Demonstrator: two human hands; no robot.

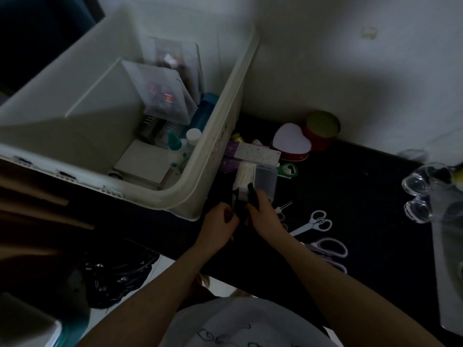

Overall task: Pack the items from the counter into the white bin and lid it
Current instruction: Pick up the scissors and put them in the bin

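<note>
The white bin (pixel 220 116) stands on the dark counter (pixel 363 196) at the left, open, with clear boxes, bottles and a white box inside. Both hands meet just in front of its near right corner. My left hand (pixel 218 227) pinches a thin dark object. My right hand (pixel 265 214) grips another dark, slim object that points up toward a clear box of cotton swabs (pixel 255 177). Loose on the counter lie a heart-shaped tin (pixel 292 141), a round red tin (pixel 322 128), a white-and-purple carton (pixel 253 152), a green punch (pixel 288 170) and two pairs of scissors (pixel 313 224).
A clear glass piece with round lobes (pixel 421 194) and a pale tray edge (pixel 448 259) stand at the right. A black plastic bag (pixel 117 274) lies on the floor below the counter. The white wall runs behind. The scene is dim.
</note>
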